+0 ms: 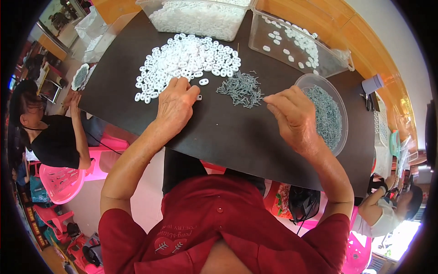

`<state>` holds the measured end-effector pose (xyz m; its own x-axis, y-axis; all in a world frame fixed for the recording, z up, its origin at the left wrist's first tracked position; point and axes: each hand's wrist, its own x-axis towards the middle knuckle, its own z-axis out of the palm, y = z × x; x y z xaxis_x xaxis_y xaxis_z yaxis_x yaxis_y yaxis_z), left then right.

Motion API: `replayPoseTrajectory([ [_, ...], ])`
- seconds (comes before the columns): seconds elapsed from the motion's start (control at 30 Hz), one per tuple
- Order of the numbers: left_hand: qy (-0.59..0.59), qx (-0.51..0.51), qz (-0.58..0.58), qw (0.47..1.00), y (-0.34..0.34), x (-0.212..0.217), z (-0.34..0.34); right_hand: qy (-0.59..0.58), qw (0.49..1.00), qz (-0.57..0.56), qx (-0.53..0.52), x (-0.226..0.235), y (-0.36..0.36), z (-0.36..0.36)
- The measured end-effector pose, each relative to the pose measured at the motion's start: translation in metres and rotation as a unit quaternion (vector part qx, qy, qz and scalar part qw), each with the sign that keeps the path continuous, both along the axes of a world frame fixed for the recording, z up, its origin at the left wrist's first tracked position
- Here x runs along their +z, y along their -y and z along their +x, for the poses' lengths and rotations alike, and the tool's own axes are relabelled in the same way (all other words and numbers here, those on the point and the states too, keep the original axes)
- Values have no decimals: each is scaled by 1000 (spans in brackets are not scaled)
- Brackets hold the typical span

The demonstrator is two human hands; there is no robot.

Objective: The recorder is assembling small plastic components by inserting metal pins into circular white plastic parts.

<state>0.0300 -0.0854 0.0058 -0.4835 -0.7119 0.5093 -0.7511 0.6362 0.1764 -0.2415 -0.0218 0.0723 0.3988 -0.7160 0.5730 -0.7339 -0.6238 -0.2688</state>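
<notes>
My left hand (177, 102) is closed at the near edge of a heap of small white oval plastic pieces with two holes (187, 57). One white plastic piece (199, 97) sticks out beside its thumb, the rest covered by the fingers. A single loose oval (204, 82) lies just beyond that hand. Thumb and fingertips of my right hand (294, 116) are pinched together at the right edge of a pile of small grey screws (242, 89). What the pinch holds is too small to make out.
A clear round tub (343, 109) of grey screws stands right of my right hand. Behind the heap are a clear bin (196, 34) full of white pieces and a clear box (258, 39) with scattered ones. A purple cup (372, 84) stands far right. Other people sit at both sides.
</notes>
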Motion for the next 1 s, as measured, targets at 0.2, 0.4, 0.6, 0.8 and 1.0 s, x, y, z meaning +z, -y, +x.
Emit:
replayPoseTrajectory([
  [0.2, -121, -18, 203, 971, -14, 18, -3, 21, 999, 40, 18, -10, -8, 6],
  [0.4, -299, -56, 456, 836, -42, 44, -14, 224, 937, 268, -11, -22, -21, 44],
  [0.6, -347, -92, 537, 764, -60, 64, -22, 377, 837, 397, 17, -19, -32, 65],
  [0.8, -537, -84, 529, 651, -79, 45, -29, 492, 780, 385, -46, -19, -54, 80],
  [1.0, -644, -98, 484, 584, -99, 22, -39, 596, 736, 318, -49, -33, -70, 108],
])
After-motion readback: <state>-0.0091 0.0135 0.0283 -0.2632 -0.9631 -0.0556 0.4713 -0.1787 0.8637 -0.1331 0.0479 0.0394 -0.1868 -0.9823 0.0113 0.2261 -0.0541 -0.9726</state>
